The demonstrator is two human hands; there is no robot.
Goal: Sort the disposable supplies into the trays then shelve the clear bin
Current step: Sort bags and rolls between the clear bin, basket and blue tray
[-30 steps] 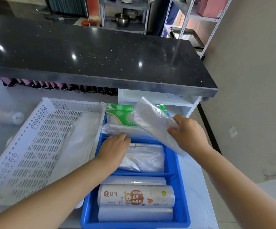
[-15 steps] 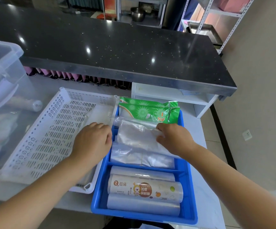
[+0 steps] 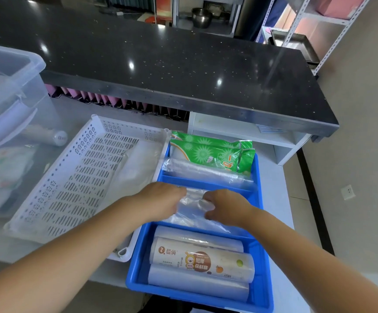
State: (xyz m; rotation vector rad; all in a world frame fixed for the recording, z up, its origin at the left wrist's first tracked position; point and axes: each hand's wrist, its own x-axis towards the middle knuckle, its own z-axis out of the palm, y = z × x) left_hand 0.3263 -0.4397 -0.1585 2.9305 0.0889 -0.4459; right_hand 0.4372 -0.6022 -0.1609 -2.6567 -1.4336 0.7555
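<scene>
A blue divided tray (image 3: 259, 199) sits on the white counter in front of me. Both hands are in its middle compartment, on a pack of clear plastic bags (image 3: 193, 207). My left hand (image 3: 160, 199) holds the pack's left end with its fingers curled down. The right end is pinched by my right hand (image 3: 227, 207), thumb underneath. The far compartment holds green packs (image 3: 206, 152) and another clear pack (image 3: 206, 171). Cling-film rolls (image 3: 201, 260) fill the near one. Left of it lies a white perforated tray (image 3: 70, 188) with a clear bag (image 3: 138, 163). The clear bin (image 3: 14, 71) stands far left.
A black stone counter (image 3: 160, 59) overhangs the work surface behind the trays. Under its right end is a white open shelf (image 3: 240, 132). Metal racks (image 3: 301, 30) with a steel bowl and pans stand at the back. The floor drops away on the right.
My right hand brought the clear bag pack down from the air into the blue tray's middle compartment. My left hand moved from the white tray's edge onto that pack.
</scene>
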